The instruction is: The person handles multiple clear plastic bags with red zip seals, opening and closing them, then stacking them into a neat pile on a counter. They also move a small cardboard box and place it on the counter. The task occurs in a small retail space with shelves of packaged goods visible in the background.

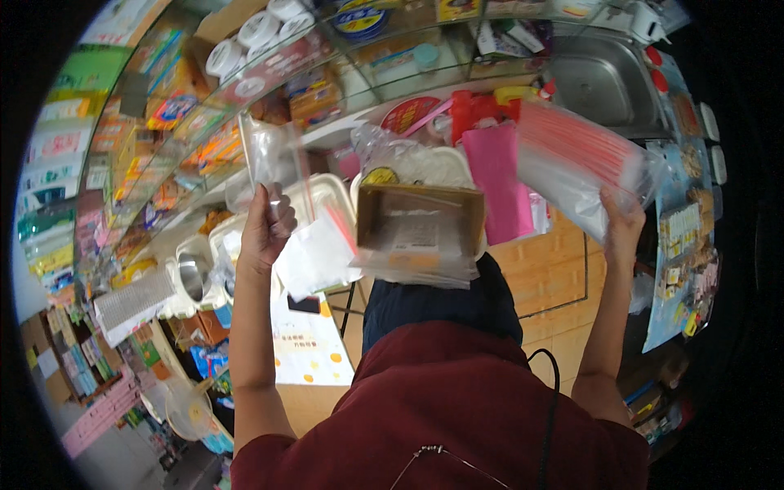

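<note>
My left hand (269, 220) is closed on a clear plastic bag (275, 150) that stands up above the fist. On the other side, my right hand (621, 223) grips a thick bundle of clear zip-lock bags (576, 159) with red strips, inside a clear wrapper. Between the hands, an open cardboard box (420, 236) holds flat clear bags, some hanging over its near edge. Behind it lies crumpled clear plastic (416, 159). A bright pink packet (499, 184) is right of the box. White sheets (315, 254) lie to its left, near my left hand.
Glass shelves (367, 73) with packaged goods curve across the far side and left. A steel sink (603, 86) is at the upper right. White plastic tubs (321, 190) and a metal bowl (193, 275) stand at the left. A blue mat (670, 245) with small items runs along the right.
</note>
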The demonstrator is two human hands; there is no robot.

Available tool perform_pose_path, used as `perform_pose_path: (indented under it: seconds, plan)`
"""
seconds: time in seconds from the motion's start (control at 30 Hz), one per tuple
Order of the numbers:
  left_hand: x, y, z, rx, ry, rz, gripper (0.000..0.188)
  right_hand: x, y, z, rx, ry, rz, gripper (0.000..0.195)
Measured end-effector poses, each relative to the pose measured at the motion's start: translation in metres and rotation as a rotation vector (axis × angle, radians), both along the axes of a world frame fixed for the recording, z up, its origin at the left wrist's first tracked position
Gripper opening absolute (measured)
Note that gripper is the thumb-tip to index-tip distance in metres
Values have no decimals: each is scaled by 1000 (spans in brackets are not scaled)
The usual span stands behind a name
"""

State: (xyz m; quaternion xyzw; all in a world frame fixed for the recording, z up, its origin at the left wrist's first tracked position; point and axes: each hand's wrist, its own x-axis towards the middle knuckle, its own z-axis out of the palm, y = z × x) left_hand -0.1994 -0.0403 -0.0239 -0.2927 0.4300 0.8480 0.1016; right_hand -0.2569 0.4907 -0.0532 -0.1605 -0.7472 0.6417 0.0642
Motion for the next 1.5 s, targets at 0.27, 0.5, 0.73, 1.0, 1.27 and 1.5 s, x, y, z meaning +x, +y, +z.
perform_pose_path:
  seconds: [0.27,0.5,0.73,1.0,1.27,1.5]
  plan:
    - [124,-68,-126,-960,-513,-305,33,4,4,-29,-98,-70,-44,40]
    - [71,24,-57,-1922,256,-224,57,16,0,-34,-133,-50,-33,34]
    - [-39,138,-66,-1122,1000,-1339,50,40,-5,-35,-141,-38,-76,38]
    - [-58,165,-128,-1687,1026,-1722,26,86,13,-37,-198,-92,-190,54]
    - [-68,144,-47,-1184,787,-1379,19,93,20,-50,-182,-50,-228,58]
    - [-51,40,28,-492,257,-708,30,67,8,-53,-148,-55,-121,69]
